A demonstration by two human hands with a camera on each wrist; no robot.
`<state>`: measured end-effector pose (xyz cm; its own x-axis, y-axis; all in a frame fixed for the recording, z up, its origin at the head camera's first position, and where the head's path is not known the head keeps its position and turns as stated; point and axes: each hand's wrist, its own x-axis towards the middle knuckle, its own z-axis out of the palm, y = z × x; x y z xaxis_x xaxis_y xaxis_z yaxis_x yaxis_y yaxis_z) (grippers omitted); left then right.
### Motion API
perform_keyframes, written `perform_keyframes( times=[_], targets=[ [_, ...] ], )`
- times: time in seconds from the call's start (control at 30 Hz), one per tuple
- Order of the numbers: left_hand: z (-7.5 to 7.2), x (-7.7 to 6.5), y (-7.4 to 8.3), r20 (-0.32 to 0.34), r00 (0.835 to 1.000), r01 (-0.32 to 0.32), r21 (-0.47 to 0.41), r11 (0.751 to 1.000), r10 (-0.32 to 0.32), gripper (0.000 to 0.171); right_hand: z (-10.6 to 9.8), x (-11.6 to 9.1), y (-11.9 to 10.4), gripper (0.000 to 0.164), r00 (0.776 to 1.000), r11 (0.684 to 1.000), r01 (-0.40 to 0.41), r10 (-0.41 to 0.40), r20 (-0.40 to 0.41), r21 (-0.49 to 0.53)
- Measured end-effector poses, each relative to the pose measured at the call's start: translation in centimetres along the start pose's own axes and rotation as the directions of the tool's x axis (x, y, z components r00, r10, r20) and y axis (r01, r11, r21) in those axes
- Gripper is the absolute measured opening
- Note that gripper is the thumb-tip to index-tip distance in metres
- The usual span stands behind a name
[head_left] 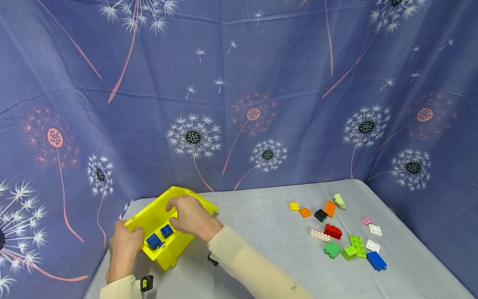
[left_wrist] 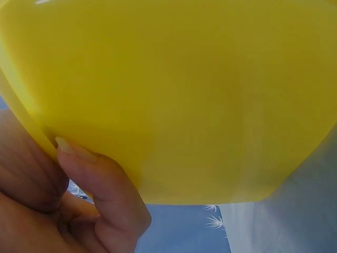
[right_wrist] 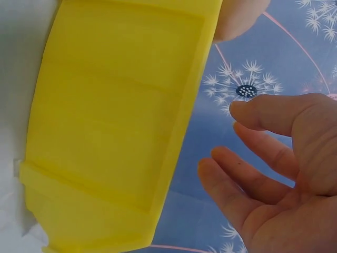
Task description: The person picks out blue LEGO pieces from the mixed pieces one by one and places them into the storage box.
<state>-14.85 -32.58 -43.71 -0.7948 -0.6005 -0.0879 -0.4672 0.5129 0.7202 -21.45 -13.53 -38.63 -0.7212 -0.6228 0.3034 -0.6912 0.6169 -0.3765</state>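
Observation:
A yellow plastic bin [head_left: 149, 218] stands tilted at the left of the table, with blue toy bricks [head_left: 166, 231] inside. My left hand [head_left: 125, 245] grips its left rim, thumb on one side and fingers curled on the other. In the left wrist view the bin's wall [left_wrist: 184, 105] fills most of the picture beside the pinching fingers [left_wrist: 105, 184]. Over the bin's opening is my right hand [head_left: 192, 218]. Its fingers [right_wrist: 231, 195] are loosely bent and spread, and nothing shows between them in the right wrist view.
Loose bricks lie scattered on the right of the grey table [head_left: 257, 241], among them a red brick [head_left: 332, 231], a black brick [head_left: 320, 215], a green brick [head_left: 332, 250] and a blue brick [head_left: 376, 261]. A patterned blue cloth [head_left: 231, 62] hangs behind.

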Motion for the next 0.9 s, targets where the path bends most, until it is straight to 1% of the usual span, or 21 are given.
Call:
perform_keyframes(
  times=[0.17, 0.4, 0.47, 0.63, 0.77, 0.9],
  targets=[
    [-0.1, -0.3, 0.3, -0.015, 1.0, -0.005, -0.003, 1.0, 0.005, 0.054, -0.8, -0.2, 0.2, 0.024, 1.0, 1.0, 0.0, 0.0, -0.004, 0.008],
    [0.1, -0.3, 0.4, -0.008, 1.0, 0.013, -0.015, 1.0, -0.013, 0.055, -2.4, -0.8, 0.5, 0.022, 0.998, 0.999, 0.045, -0.044, -0.039, 0.014],
    [0.1, -0.2, 0.3, -0.012, 1.0, 0.009, -0.006, 1.0, -0.009, 0.055, -2.9, -1.1, 0.5, 0.022, 0.998, 0.999, 0.05, -0.049, -0.048, 0.019],
    [0.2, -0.2, 0.2, -0.015, 1.0, 0.0, -0.014, 1.0, 0.0, 0.055, -4.2, -1.8, 0.8, 0.022, 0.996, 0.999, 0.053, -0.052, -0.069, 0.014],
    [0.3, -0.1, 0.2, -0.02, 1.0, 0.004, -0.021, 1.0, -0.004, 0.054, -5.5, -2.5, 1.2, 0.023, 0.998, 0.999, 0.038, -0.037, -0.047, 0.019],
    [0.3, 0.0, 0.1, -0.009, 1.0, 0.027, -0.022, 0.999, -0.027, 0.056, -6.8, -3.5, 1.8, 0.024, 1.0, 0.999, 0.019, -0.018, -0.02, 0.043]
  ],
)
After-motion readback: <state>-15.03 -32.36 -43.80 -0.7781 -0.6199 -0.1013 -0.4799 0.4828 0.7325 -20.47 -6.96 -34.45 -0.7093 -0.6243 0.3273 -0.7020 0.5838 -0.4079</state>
